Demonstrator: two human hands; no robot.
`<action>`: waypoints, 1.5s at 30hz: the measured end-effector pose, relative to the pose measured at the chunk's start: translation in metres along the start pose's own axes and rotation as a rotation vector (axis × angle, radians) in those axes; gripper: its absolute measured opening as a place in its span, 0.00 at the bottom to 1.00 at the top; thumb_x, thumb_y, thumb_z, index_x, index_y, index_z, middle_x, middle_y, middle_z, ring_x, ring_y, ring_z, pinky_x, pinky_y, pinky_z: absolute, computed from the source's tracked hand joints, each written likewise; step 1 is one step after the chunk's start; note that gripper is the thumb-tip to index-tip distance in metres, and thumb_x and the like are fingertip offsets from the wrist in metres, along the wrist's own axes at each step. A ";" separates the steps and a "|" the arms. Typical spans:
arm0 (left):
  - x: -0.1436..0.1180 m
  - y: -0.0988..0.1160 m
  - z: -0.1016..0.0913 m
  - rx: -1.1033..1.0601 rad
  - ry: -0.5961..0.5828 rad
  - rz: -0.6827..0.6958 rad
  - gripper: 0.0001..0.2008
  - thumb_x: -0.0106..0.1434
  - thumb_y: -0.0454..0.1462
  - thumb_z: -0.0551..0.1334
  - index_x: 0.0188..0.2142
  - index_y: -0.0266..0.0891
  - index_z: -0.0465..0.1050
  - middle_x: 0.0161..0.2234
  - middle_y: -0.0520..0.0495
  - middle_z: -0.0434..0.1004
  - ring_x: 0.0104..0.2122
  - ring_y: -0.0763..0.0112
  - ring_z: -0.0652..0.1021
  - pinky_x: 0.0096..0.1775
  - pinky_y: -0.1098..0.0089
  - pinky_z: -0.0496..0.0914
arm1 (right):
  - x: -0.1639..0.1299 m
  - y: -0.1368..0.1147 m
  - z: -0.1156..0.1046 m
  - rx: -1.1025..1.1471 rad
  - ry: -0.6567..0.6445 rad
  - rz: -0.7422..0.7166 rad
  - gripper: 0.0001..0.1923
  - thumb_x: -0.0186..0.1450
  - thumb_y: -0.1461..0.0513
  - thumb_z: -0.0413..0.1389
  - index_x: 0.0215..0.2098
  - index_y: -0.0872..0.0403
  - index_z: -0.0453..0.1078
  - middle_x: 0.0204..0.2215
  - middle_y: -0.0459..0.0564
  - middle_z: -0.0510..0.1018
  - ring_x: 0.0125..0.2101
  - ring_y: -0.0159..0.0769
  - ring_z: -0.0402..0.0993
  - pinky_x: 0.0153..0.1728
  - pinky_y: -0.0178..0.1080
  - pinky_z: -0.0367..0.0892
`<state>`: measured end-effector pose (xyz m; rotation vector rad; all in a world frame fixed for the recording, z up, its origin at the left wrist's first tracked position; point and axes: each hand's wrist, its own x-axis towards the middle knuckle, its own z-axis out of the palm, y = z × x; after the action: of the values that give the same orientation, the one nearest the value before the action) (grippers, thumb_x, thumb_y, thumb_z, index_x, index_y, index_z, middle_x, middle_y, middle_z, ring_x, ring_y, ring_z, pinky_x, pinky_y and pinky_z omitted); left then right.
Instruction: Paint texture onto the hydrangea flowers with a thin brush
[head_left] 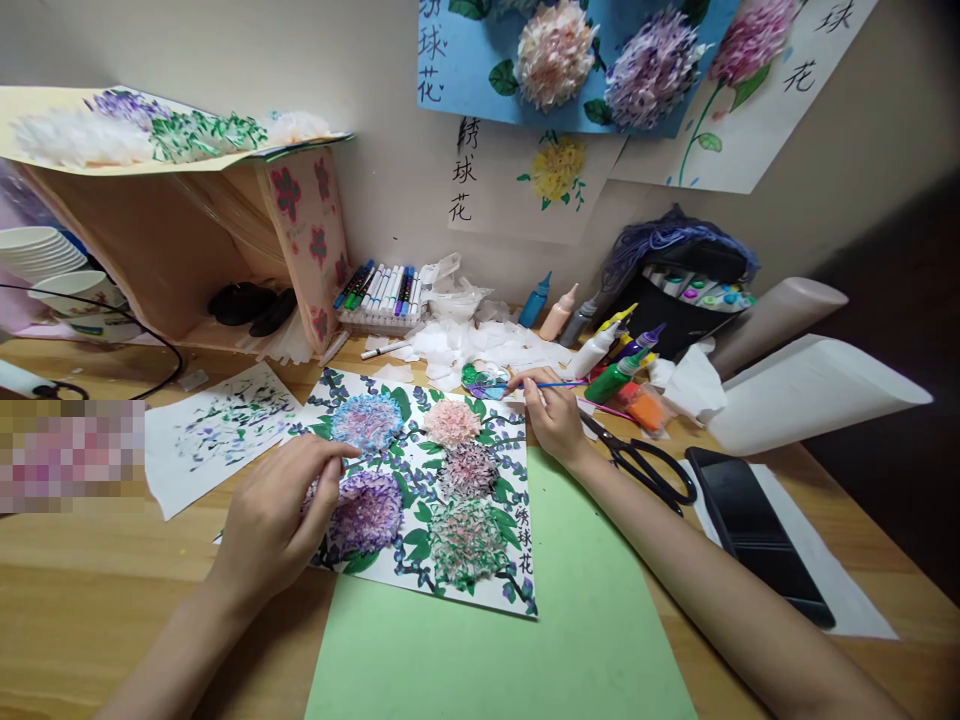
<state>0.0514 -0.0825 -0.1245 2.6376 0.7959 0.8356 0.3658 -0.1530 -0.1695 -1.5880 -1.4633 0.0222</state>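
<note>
A white sheet (420,470) bears several fluffy flower heads in blue, purple, pink, grey-purple and green, with painted leaves and vines around them. My left hand (281,510) rests over its left side, thumb and index finger apart, holding nothing; the purple flower (375,512) lies partly beneath it. At the sheet's top right corner, my right hand (553,415) is closed around a thin paintbrush (564,384) with a blue handle. Its tip end points left, over a small round palette (480,376) smeared with green, purple and blue paint. Whether the bristles touch the paint I cannot tell.
Green paper (487,660) lies under the sheet. Black scissors (652,475), a black phone-like case (757,535) and a paper roll (817,390) are at right. Paint bottles (611,375), tissue scraps (480,345) and markers (382,290) stand behind. A paint-dabbed paper (225,425) lies left.
</note>
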 end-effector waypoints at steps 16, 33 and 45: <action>-0.001 -0.003 0.000 -0.001 0.045 0.034 0.09 0.64 0.30 0.51 0.41 0.38 0.68 0.31 0.49 0.69 0.33 0.71 0.71 0.37 0.70 0.63 | 0.003 0.013 0.003 0.166 0.186 0.228 0.18 0.67 0.52 0.47 0.29 0.54 0.70 0.26 0.48 0.76 0.28 0.34 0.72 0.31 0.36 0.66; 0.000 -0.003 -0.004 -0.005 0.080 0.013 0.08 0.64 0.30 0.51 0.40 0.37 0.68 0.31 0.49 0.69 0.33 0.72 0.71 0.37 0.70 0.63 | 0.002 0.014 0.000 0.030 0.149 0.132 0.16 0.68 0.55 0.46 0.30 0.54 0.70 0.30 0.49 0.76 0.32 0.35 0.72 0.36 0.38 0.65; 0.002 -0.004 -0.011 -0.009 0.271 -0.148 0.08 0.64 0.32 0.52 0.37 0.40 0.70 0.29 0.51 0.70 0.31 0.72 0.72 0.36 0.70 0.64 | 0.005 0.001 -0.007 0.002 0.229 0.110 0.17 0.68 0.54 0.43 0.34 0.54 0.68 0.32 0.50 0.74 0.33 0.36 0.71 0.36 0.39 0.65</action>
<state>0.0445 -0.0775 -0.1170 2.4518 1.0368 1.1652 0.3720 -0.1535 -0.1632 -1.6104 -1.1983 -0.0918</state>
